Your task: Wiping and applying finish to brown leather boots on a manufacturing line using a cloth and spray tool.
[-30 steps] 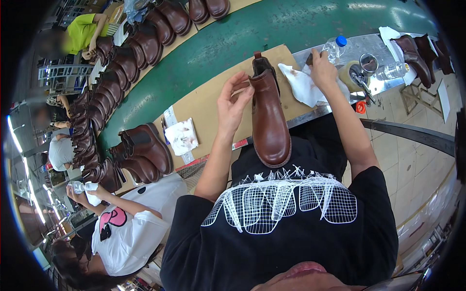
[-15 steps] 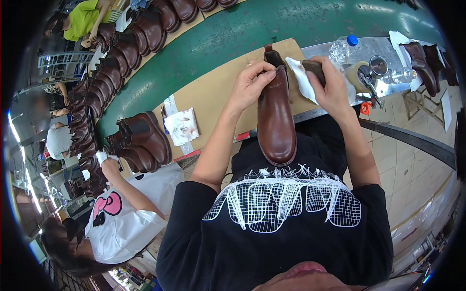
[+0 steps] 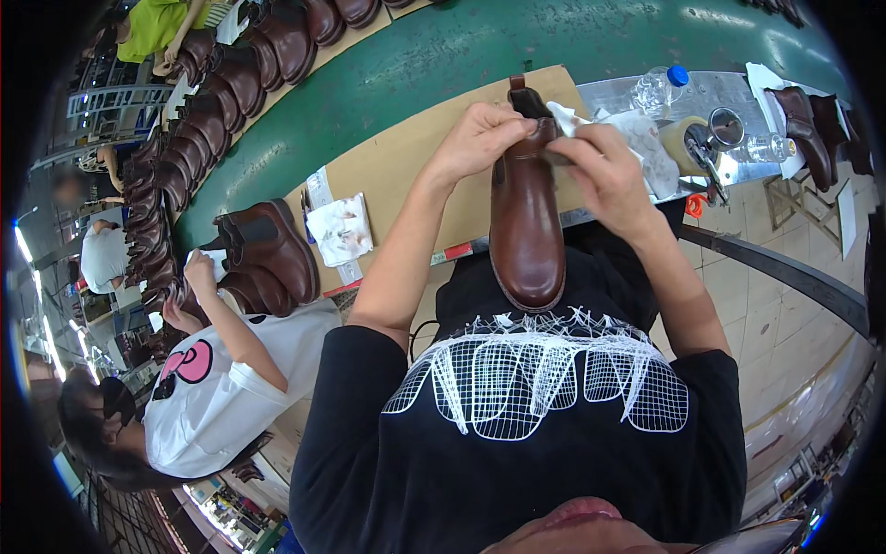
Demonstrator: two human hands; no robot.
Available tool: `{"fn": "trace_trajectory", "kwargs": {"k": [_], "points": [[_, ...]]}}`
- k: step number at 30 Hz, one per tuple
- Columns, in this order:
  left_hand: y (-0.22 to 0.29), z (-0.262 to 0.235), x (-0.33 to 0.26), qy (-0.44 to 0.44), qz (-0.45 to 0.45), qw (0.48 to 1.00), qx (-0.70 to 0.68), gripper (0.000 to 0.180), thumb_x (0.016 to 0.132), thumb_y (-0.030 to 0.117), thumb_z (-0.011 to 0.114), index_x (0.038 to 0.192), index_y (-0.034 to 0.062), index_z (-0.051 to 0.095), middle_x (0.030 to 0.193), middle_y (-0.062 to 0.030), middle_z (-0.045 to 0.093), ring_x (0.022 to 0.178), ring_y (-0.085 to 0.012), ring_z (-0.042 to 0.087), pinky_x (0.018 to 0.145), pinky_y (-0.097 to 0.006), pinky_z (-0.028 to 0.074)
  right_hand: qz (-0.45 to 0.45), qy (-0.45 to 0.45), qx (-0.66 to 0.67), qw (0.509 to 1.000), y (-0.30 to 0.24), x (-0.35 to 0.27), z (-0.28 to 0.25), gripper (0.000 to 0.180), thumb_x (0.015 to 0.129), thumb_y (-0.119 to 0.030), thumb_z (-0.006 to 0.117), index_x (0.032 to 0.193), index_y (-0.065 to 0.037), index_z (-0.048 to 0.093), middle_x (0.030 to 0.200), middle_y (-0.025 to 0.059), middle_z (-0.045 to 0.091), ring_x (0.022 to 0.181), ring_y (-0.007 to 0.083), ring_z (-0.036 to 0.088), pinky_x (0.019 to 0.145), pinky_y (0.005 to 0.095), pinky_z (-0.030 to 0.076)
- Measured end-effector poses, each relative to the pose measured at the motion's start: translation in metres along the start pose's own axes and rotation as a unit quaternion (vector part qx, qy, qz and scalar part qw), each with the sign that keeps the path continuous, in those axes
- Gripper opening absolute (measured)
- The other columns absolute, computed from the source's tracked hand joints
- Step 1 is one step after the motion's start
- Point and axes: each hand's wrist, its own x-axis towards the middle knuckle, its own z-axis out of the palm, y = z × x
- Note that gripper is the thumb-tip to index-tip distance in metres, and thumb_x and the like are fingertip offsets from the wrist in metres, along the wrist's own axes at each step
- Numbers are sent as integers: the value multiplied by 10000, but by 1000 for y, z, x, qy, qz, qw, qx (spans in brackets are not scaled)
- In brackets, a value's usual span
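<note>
A brown leather ankle boot (image 3: pixel 527 235) lies with its toe toward me and its dark shaft opening at the far end. My left hand (image 3: pixel 478 143) is closed on the upper edge of the boot, thumb and fingers pinching the leather at the opening. Against the right side of the shaft is my right hand (image 3: pixel 604 174), its fingers curled in. A white cloth (image 3: pixel 565 117) sticks out past those fingertips, and a bit of something dark shows beneath them, mostly hidden. Brown cardboard (image 3: pixel 406 152) lies under the far part of the boot.
A stained white cloth pad (image 3: pixel 340 229) lies on the cardboard's left. To the right are a crumpled cloth (image 3: pixel 648 152), a blue-capped bottle (image 3: pixel 657 88), a jar (image 3: pixel 685 146) and a metal cup (image 3: pixel 724 128). Brown boots (image 3: pixel 268 249) stand left, beside a co-worker (image 3: pixel 231 388).
My right hand has moved left onto the boot's shaft, bringing the white cloth and the dark piece with it. My left hand still pinches the opening. The co-worker's hands have shifted.
</note>
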Motion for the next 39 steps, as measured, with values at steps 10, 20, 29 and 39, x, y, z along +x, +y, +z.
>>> {"fn": "trace_trajectory", "kwargs": {"k": [10,20,29,39], "points": [[-4,3,3,12,-37,998,-43,221,956,139,630,866,-36,732,871,-1,667,819,-68,576,742,-250,455,-58,8,26,998,-26,16,11,348,724,29,716,1050,-90,698,961,95,597,854,304,599,733,386,502],[3,16,7,21,-43,995,-86,251,945,176,642,808,-4,751,696,39,644,669,-35,549,584,-234,427,-56,44,45,996,-37,16,7,360,714,30,706,1057,-78,692,968,101,594,883,294,599,737,393,499],[-18,26,16,43,-22,998,-42,340,922,218,656,626,50,655,560,95,454,545,-10,386,486,-252,277,85,34,4,996,3,-22,-12,382,700,49,717,1058,-83,705,975,105,604,897,292,611,762,381,503],[-14,19,7,46,-29,996,-75,279,917,194,656,705,21,709,634,63,584,612,-14,489,540,-231,380,60,9,-28,998,11,-34,-4,392,715,92,703,1073,-67,711,976,120,597,874,290,606,742,355,508]]}}
